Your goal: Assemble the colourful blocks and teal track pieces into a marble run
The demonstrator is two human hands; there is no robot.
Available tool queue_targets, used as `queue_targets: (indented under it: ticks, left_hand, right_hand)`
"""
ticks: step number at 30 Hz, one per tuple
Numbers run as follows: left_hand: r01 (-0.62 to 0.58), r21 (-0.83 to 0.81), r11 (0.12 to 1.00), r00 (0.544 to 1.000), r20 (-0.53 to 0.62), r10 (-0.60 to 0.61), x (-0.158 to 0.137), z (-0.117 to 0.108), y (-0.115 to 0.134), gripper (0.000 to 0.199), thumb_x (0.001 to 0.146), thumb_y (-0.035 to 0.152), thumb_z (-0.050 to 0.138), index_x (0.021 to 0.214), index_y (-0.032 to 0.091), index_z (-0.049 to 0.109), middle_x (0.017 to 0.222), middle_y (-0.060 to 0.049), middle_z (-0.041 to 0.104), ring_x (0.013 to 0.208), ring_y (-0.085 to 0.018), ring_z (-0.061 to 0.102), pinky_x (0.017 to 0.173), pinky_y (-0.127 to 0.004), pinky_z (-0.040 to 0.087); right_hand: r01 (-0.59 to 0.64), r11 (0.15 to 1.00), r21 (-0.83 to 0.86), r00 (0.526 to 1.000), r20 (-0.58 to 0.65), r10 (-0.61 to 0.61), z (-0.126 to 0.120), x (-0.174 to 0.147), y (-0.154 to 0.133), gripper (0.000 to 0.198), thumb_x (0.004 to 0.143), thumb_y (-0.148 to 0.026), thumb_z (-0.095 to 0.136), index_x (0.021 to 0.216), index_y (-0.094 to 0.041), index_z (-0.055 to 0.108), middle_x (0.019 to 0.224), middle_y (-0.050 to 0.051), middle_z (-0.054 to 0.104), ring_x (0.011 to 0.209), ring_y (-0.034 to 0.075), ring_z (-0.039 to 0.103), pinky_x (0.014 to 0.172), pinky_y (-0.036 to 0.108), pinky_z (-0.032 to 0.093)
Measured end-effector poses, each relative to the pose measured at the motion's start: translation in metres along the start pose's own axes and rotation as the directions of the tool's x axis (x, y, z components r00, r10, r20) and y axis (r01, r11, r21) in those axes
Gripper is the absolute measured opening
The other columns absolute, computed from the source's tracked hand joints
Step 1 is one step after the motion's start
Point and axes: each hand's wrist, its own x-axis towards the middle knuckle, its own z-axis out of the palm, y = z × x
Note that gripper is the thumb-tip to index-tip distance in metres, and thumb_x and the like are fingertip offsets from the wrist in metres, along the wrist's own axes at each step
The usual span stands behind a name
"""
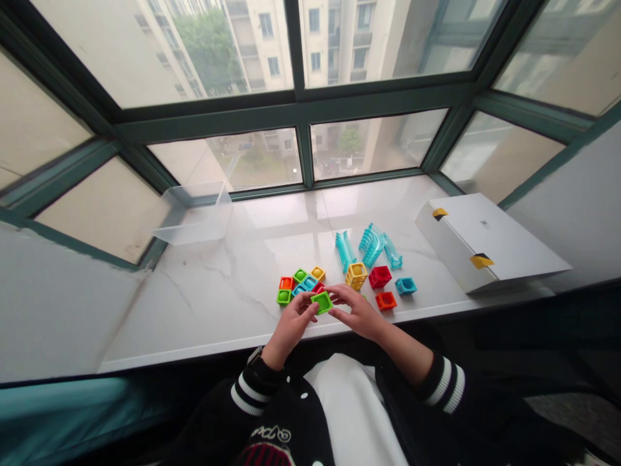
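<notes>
A hollow green toy block (pixel 322 302) is held up near the front edge of the sill. My left hand (pixel 297 318) pinches its left side between thumb and fingers. At its right edge, the fingertips and thumb of my right hand (pixel 356 310) close around it. Just behind my hands lies a cluster of joined blocks: a green block (pixel 284 296), an orange block (pixel 286 283), a blue block (pixel 309 282), a yellow block (pixel 317 274) and others. Part of a red block there is hidden by my fingers.
Right of my hands stand a yellow block (pixel 356 275), a red block (pixel 380 277), an orange-red block (pixel 386 300) and a blue block (pixel 406 285). Behind are clear teal track pieces (pixel 372 244). A transparent bin (pixel 198 217) and a white box (pixel 499 239) flank the sill.
</notes>
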Motion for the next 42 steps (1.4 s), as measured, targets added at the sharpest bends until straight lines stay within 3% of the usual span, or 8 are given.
queue_targets:
  ticks: [5, 11, 15, 19, 23, 29, 36, 42]
  left_hand:
    - [-0.011, 0.011, 1.000, 1.000, -0.003, 0.011, 0.002, 0.002, -0.002, 0.052, 0.085, 0.058, 0.077, 0.117, 0.020, 0.063, 0.107, -0.007, 0.071, 0.087, -0.019, 0.068, 0.074, -0.032, 0.058]
    - [-0.079, 0.156, 0.985, 0.997, -0.001, 0.080, 0.001, 0.008, 0.004, 0.047, 0.084, 0.050, 0.081, 0.117, 0.023, 0.062, 0.110, -0.005, 0.071, 0.090, -0.018, 0.069, 0.083, -0.033, 0.058]
    - [-0.098, 0.165, 0.981, 0.995, -0.011, 0.101, 0.000, 0.009, 0.004, 0.045, 0.084, 0.049, 0.081, 0.115, 0.023, 0.063, 0.111, -0.005, 0.071, 0.092, -0.018, 0.069, 0.083, -0.033, 0.058]
    - [-0.113, 0.158, 0.981, 0.993, 0.001, 0.114, -0.001, 0.008, -0.001, 0.044, 0.086, 0.047, 0.081, 0.117, 0.022, 0.064, 0.112, -0.006, 0.070, 0.094, -0.019, 0.068, 0.085, -0.034, 0.059]
    - [-0.122, 0.146, 0.982, 0.993, 0.029, 0.119, -0.002, 0.009, -0.003, 0.055, 0.083, 0.046, 0.084, 0.127, 0.022, 0.061, 0.123, -0.010, 0.070, 0.105, -0.023, 0.070, 0.092, -0.040, 0.062]
    - [-0.117, 0.202, 0.972, 0.991, 0.093, 0.100, -0.003, 0.009, -0.002, 0.055, 0.085, 0.038, 0.081, 0.134, 0.022, 0.061, 0.124, -0.011, 0.072, 0.108, -0.025, 0.072, 0.094, -0.042, 0.063]
    - [-0.151, 0.274, 0.950, 0.986, 0.109, 0.125, -0.002, 0.014, -0.007, 0.046, 0.085, 0.029, 0.079, 0.129, 0.023, 0.066, 0.122, -0.009, 0.073, 0.102, -0.023, 0.073, 0.097, -0.042, 0.061]
    - [-0.176, 0.316, 0.932, 0.973, 0.198, 0.117, 0.003, 0.026, -0.004, 0.052, 0.083, 0.028, 0.082, 0.132, 0.025, 0.066, 0.119, -0.008, 0.075, 0.100, -0.023, 0.073, 0.097, -0.043, 0.061]
  right_hand:
    - [0.026, 0.999, -0.045, 1.000, -0.016, -0.027, 0.002, 0.001, -0.005, 0.050, 0.095, -0.025, 0.070, 0.144, -0.030, 0.059, 0.137, 0.011, 0.063, 0.120, 0.025, 0.067, 0.101, 0.044, 0.062]
    - [0.068, 0.977, -0.201, 0.997, -0.007, -0.070, 0.006, 0.000, -0.007, 0.050, 0.091, -0.021, 0.074, 0.139, -0.032, 0.063, 0.138, 0.009, 0.063, 0.132, 0.027, 0.060, 0.114, 0.048, 0.052]
    - [0.075, 0.967, -0.242, 0.997, -0.013, -0.081, 0.007, -0.001, -0.004, 0.043, 0.092, -0.021, 0.072, 0.133, -0.030, 0.065, 0.136, 0.010, 0.063, 0.130, 0.027, 0.062, 0.111, 0.045, 0.054]
    - [0.056, 0.968, -0.244, 0.998, 0.000, -0.057, 0.004, -0.001, -0.002, 0.044, 0.090, -0.018, 0.074, 0.131, -0.029, 0.065, 0.135, 0.009, 0.065, 0.127, 0.026, 0.064, 0.110, 0.044, 0.054]
    - [0.041, 0.967, -0.252, 0.999, -0.008, -0.045, 0.001, -0.003, 0.005, 0.048, 0.090, -0.017, 0.073, 0.136, -0.029, 0.063, 0.136, 0.010, 0.065, 0.128, 0.027, 0.064, 0.111, 0.047, 0.053]
    - [-0.079, 0.982, -0.171, 0.997, -0.041, 0.073, -0.002, -0.010, 0.017, 0.053, 0.090, -0.024, 0.075, 0.140, -0.027, 0.058, 0.130, 0.009, 0.071, 0.110, 0.024, 0.073, 0.100, 0.044, 0.061]
    - [-0.026, 0.974, -0.227, 1.000, -0.005, 0.025, -0.020, -0.018, 0.006, 0.045, 0.093, -0.026, 0.072, 0.137, -0.028, 0.062, 0.134, 0.010, 0.066, 0.124, 0.026, 0.066, 0.104, 0.043, 0.059]
    - [-0.046, 0.949, -0.311, 0.997, 0.039, 0.061, -0.051, -0.033, 0.003, 0.050, 0.088, -0.022, 0.076, 0.137, -0.029, 0.065, 0.127, 0.009, 0.067, 0.115, 0.027, 0.069, 0.099, 0.044, 0.061]
